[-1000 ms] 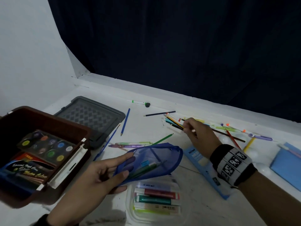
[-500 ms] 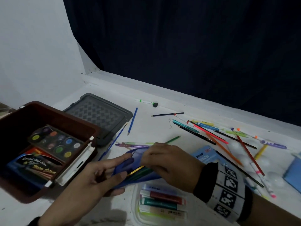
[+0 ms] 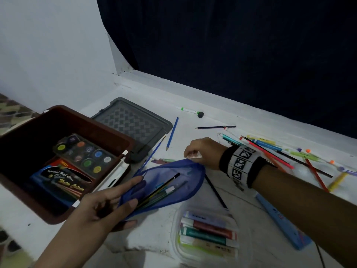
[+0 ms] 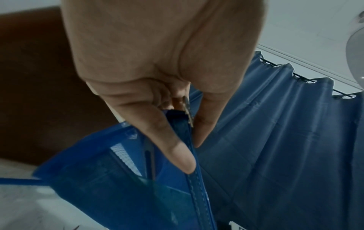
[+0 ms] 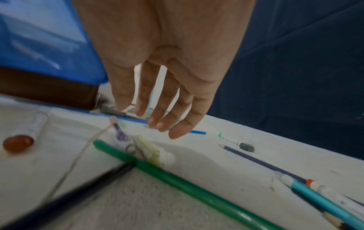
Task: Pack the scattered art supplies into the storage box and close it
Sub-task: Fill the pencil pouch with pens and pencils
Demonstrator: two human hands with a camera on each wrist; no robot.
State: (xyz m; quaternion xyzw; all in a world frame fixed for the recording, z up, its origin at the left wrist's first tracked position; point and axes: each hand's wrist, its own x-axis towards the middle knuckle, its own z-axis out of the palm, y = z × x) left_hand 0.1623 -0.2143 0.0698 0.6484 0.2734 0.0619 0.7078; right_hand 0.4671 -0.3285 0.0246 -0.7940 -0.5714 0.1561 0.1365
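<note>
At left our left hand (image 3: 100,206) pinches the open blue pouch (image 3: 170,182), mouth towards the right, while our empty right hand (image 3: 202,151), fingers loose, hovers above the green pencil (image 5: 177,182), which runs crosswise under its fingertips.

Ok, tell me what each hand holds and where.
Left hand pinches the blue mesh pouch at its zipper-edge corner. Right hand holds nothing, fingers loose above the pens.

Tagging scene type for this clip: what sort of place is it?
Probably a room at home, set up for recording: white floor-like surface, dark curtain on a rail, patterned tiles at the edge.
</note>
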